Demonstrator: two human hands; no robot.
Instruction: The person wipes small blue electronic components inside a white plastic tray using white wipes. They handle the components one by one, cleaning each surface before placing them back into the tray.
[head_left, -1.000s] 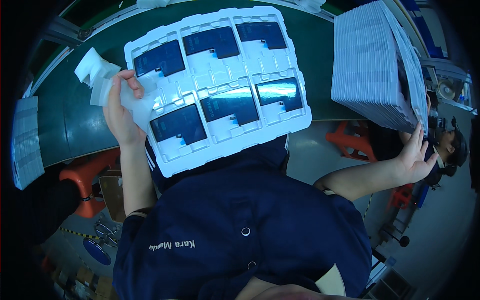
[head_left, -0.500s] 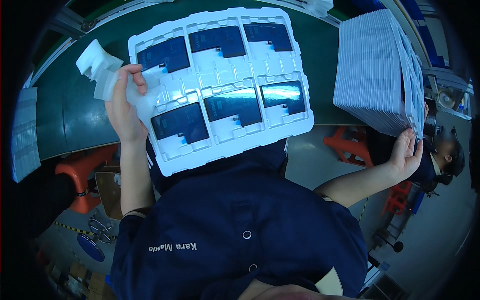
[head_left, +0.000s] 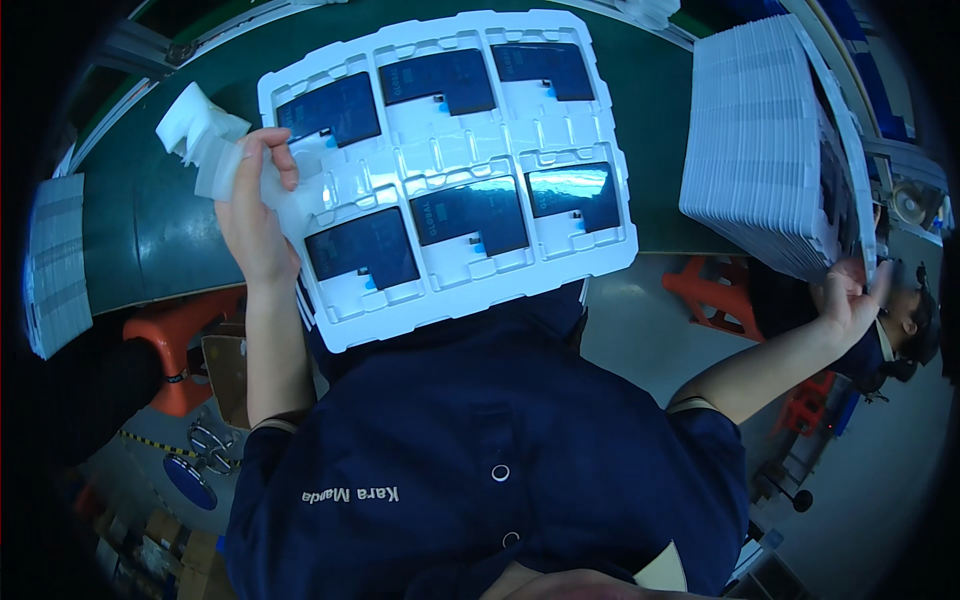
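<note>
A white plastic tray (head_left: 450,155) with several compartments lies in front of me. In them sit flat, dark, L-shaped pieces that look like phone batteries (head_left: 468,216). My left hand (head_left: 255,225) is at the tray's left edge, its fingers closed round a bundle of thin translucent white sheets (head_left: 215,170). To the right stands a tall stack of white trays (head_left: 745,150). My right hand (head_left: 848,300) pinches the near edge of the outermost tray (head_left: 840,125), which leans away from the stack with a gap between. Its fingertips are slightly blurred.
The tray and stack are on a green-topped table (head_left: 140,235). Another pile of white trays (head_left: 58,265) is at the far left. Orange stools (head_left: 180,350) stand below the table, and a round blue stool (head_left: 190,482) is on the floor. Another person (head_left: 905,320) is at the right.
My right hand has moved right, tilting the outermost tray farther from the stack and widening the gap. My left hand stays on the thin sheets. The whole view has shifted slightly.
</note>
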